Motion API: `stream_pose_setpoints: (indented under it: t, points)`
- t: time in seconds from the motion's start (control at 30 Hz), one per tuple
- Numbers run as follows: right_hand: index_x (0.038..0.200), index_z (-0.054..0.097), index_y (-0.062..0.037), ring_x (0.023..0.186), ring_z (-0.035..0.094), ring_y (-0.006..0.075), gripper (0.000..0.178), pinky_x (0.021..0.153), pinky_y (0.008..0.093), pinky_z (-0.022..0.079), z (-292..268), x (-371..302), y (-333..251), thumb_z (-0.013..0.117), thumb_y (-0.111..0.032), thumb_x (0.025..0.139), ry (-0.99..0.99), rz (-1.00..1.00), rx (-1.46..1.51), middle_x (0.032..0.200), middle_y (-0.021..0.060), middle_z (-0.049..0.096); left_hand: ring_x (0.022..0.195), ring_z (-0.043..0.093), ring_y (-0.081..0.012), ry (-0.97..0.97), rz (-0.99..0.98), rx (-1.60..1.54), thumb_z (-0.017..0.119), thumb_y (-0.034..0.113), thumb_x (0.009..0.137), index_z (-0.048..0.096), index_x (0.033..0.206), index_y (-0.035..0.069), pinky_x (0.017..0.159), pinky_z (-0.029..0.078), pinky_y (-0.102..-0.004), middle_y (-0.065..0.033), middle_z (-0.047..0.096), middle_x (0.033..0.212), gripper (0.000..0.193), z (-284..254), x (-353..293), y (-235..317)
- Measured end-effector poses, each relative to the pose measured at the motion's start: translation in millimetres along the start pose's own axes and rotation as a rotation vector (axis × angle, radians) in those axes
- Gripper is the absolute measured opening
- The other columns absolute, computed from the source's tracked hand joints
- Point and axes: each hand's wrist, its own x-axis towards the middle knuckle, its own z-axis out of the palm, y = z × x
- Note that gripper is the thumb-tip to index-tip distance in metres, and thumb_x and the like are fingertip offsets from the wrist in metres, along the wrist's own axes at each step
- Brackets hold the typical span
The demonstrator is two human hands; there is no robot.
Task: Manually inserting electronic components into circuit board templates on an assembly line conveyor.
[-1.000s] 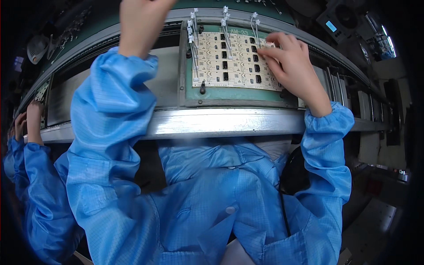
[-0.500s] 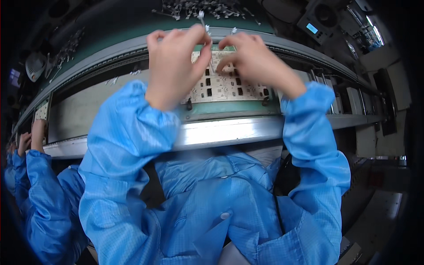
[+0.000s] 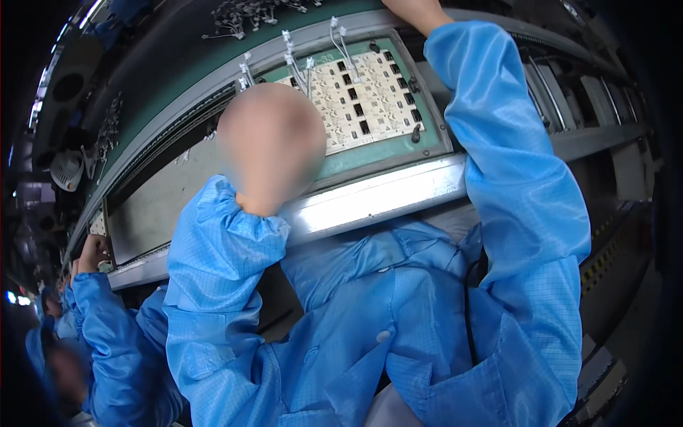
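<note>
A pale panel of circuit boards [image 3: 384, 92] with rows of black parts lies in a green carrier [image 3: 370, 162] in front of me. Short white wires with plug ends [image 3: 345, 53] rise from the panel's far side, and another white wire bundle [image 3: 293, 60] stands further left. My left hand [image 3: 269, 146] is over the left end of the panel and hides it; its fingers are smeared, so any grip cannot be made out. At the upper edge, beyond the carrier, my right hand [image 3: 418, 13] is cut off, its fingers out of the picture.
Beyond the line is a heap of loose white-ended wires [image 3: 245, 18], with a second heap [image 3: 110, 132] at left. A metal rail [image 3: 391, 188] runs along the near side. A co-worker's hand [image 3: 92, 252] is at the far left, near a white rounded device [image 3: 67, 169].
My right hand has left the panel and reached away to the upper edge. My left hand has shifted to the panel's left end. The whole view has tilted.
</note>
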Motion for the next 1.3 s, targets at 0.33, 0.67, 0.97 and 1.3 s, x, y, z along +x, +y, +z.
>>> stream_pose_setpoints:
  t: [0.33,0.67,0.97,1.3]
  points:
    - [0.089,0.072,-0.0007,0.086,0.071,0.0319,0.015,0.078,0.0401,0.055,-18.6,16.0,18.0,0.071,-0.012,0.080,0.087,0.191,0.528,0.087,0.0181,0.072,0.111,0.051,-0.0291,-0.099,0.006,-0.004,0.074,0.014,0.074,0.073,0.079,0.014,0.099,0.032,-0.0479,0.0022,0.066,0.099,0.005,-7.5,5.0,-0.4]
    - [0.105,0.068,0.0027,0.072,0.069,0.0191,0.025,0.069,0.0310,0.055,-14.2,23.9,6.5,0.069,-0.010,0.084,0.117,0.174,0.728,0.080,0.0120,0.071,0.109,0.051,-0.0291,-0.096,0.021,-0.018,0.073,0.014,0.076,0.074,0.079,0.014,0.099,0.033,-0.0466,0.0028,0.067,0.095,0.003,-10.6,-1.2,-6.2]
    - [0.095,0.065,-0.0010,0.062,0.065,0.0134,0.011,0.056,0.0275,0.050,-40.7,19.6,8.8,0.068,-0.009,0.088,-0.020,0.270,0.847,0.074,0.0076,0.068,0.107,0.051,-0.0280,-0.129,-0.023,-0.067,0.074,0.015,0.076,0.075,0.080,0.014,0.098,0.033,-0.0457,0.0031,0.066,0.093,0.004,-8.7,4.7,-4.5]
    - [0.096,0.064,0.0005,0.063,0.065,0.0128,0.009,0.056,0.0259,0.050,-43.2,21.6,11.8,0.064,-0.007,0.090,-0.013,0.214,0.912,0.074,0.0078,0.068,0.108,0.052,-0.0279,-0.110,0.102,0.025,0.075,0.013,0.075,0.075,0.080,0.014,0.096,0.034,-0.0478,0.0022,0.065,0.093,0.005,-13.5,4.5,0.8]
